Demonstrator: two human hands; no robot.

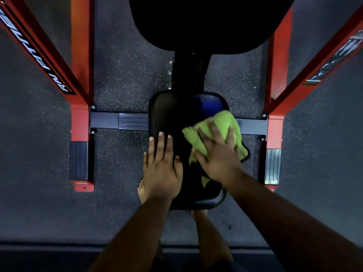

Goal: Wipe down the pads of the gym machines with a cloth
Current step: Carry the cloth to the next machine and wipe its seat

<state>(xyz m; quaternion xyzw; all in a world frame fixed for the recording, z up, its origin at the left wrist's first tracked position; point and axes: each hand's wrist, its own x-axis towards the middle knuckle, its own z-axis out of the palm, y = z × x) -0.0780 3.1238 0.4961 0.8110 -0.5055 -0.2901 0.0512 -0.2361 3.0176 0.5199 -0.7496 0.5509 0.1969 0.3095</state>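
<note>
Green cloth (216, 122) under right hand (218, 156) on seat pad (170, 114)

Head camera looks steeply down, close above the seat pad (170, 114).

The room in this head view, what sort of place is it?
Most likely a gym. A black padded seat sits between red steel frame beams on speckled rubber flooring. The right hand presses a green cloth on the seat; the left hand rests flat beside it.
</note>
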